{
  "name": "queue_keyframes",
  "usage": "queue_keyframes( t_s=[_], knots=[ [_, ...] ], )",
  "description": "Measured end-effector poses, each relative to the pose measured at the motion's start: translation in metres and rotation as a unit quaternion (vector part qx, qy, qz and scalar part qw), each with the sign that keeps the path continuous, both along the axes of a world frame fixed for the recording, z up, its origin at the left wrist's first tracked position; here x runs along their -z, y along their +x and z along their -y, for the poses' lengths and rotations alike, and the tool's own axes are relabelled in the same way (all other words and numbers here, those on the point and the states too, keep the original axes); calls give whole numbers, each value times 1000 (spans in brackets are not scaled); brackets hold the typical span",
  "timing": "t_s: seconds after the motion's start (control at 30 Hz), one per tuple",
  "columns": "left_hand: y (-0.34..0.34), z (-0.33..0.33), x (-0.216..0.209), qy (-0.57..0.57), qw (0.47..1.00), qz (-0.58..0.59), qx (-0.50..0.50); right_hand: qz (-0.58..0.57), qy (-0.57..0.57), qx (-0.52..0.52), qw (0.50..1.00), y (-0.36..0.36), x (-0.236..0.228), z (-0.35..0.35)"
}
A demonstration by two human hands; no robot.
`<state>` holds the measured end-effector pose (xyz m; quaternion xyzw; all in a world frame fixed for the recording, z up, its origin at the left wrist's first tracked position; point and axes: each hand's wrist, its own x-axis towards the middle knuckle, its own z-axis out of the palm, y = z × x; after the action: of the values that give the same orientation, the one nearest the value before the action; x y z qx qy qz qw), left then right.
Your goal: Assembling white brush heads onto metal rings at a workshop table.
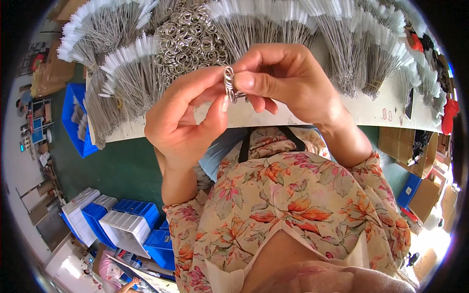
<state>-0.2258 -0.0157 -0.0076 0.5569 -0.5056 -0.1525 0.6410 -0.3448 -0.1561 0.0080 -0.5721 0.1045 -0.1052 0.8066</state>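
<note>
A green floor [112,171] shows under and behind everything. A long, pale table [373,112] runs across the top, and its near edge bends like a bow. The person wears a shirt [293,195] with orange and pink leaves, and it fills much of the lower part. Most of the table is covered with brushes [337,44], lying in thick bunches, with white hairy ends and thin gray wire stems. Blue and white bins [129,229] sit close together at the lower left. A brown box [395,144] is by the table's right end. A blue tub [87,146] with more brushes in it stands just beside the table's left end. Between the brush bunches is a ring pile [190,41], all silver. The hands hide a bit of its near side.

Both arms bend at the elbow, and the hands meet in front of the chest. The left hand [181,117] has its palm turned in, with the pointer finger and thumb curved like a C. The right hand [293,83] comes over from the other side, knuckles up and thumb pointing left.

A few shiny rings [228,80] sit between the hands, near the ring pile. The left finger and thumb pinch them. The right thumb presses at their side; I cannot tell what its hidden fingers grip.
</note>
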Motion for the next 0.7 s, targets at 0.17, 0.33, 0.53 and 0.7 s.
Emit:
queue_keyframes(
  t_s=[0.17, 0.33, 0.53, 0.7],
  knots=[
    [6, 5, -6, -16, 999, 36, -17, 1, -41, 4, 999, 7, -2, 4],
    [16, 7, -14, 3, 999, 50, -5, -9, -105, -57, 993, 10, -3, 14],
    [19, 9, -24, 26, 999, -29, 7, 37, -90, -7, 995, 10, 0, 1],
    [24, 12, -23, 5, 999, 38, 10, 65, -63, 9, 996, 12, 2, 1]
  ],
)
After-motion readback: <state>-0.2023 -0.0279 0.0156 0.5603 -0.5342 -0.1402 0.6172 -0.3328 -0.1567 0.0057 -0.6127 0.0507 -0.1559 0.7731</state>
